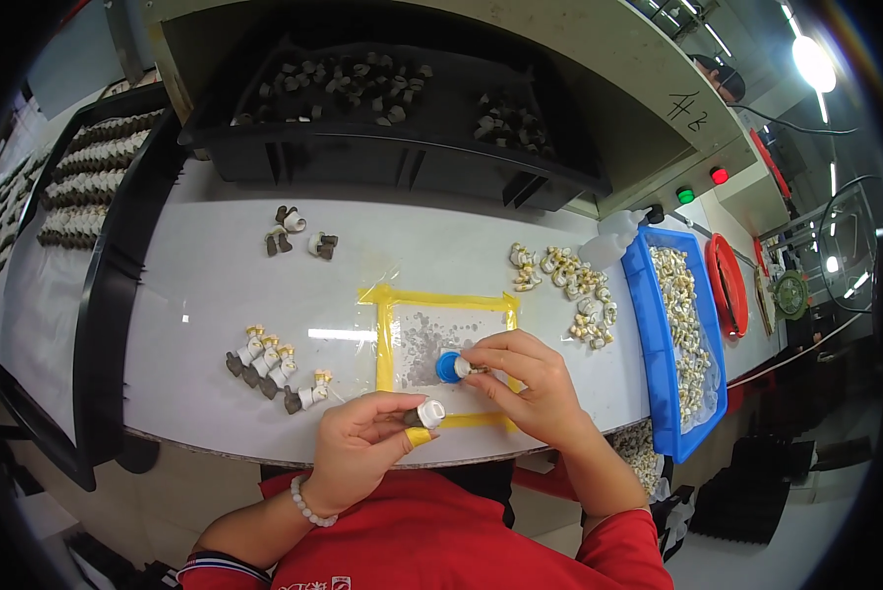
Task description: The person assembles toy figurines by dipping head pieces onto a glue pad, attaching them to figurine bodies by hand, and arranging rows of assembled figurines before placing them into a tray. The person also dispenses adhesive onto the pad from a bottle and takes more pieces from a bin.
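My left hand (355,450), its thumb tip wrapped in yellow, pinches a small figure part (428,413) with a white top and dark brown base. My right hand (542,391) holds a small whitish piece (464,368) at the rim of a round blue cap (447,368); whether it dips inside I cannot tell. The cap is over a stained sheet (426,334) framed with yellow tape (385,344). Left of my hands lie several small figures (276,366) with dark bases and yellow-white tops. Brown-and-white parts (286,228) lie farther back.
White-and-yellow pieces (589,295) lie at the right, beside a blue tray (665,354) of similar pieces. A squeeze bottle (608,244) stands behind them. A black bin (363,162) of parts is at the back; a black tray (117,295) with rows of parts is at the left.
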Demonstrator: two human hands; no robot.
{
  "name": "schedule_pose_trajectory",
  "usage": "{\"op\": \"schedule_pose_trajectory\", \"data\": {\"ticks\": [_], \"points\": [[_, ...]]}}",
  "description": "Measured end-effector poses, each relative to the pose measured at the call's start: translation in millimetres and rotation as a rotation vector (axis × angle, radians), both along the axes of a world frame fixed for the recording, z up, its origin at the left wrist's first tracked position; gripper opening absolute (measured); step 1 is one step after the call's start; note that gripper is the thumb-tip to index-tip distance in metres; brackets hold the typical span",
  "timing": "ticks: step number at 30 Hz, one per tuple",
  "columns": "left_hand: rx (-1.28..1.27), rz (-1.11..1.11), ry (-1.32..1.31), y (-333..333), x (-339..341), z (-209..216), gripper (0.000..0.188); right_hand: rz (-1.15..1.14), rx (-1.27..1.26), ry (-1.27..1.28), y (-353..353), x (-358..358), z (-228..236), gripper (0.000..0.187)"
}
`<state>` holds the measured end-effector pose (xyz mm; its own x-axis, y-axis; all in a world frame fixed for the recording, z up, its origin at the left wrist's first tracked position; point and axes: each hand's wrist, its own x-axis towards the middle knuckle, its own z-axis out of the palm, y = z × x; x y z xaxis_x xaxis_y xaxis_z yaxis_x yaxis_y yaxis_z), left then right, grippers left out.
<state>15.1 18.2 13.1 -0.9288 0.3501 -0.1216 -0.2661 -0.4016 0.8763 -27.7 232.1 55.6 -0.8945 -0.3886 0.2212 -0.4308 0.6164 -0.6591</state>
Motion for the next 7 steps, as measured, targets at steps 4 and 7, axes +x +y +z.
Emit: {"op": "schedule_pose_trajectory", "data": {"ticks": [4,7], "points": [[0.012,0.001,0.019,-0.9,-0.6,-2.1,0.032,0.006,-0.202,-0.179,-2.5,7.0,6.7,0.023],[0.008,0.01,0.036,-0.4,0.0,-3.8,0.031,0.059,-0.318,-0.265,-3.5,12.5,8.2,0.025]]}}
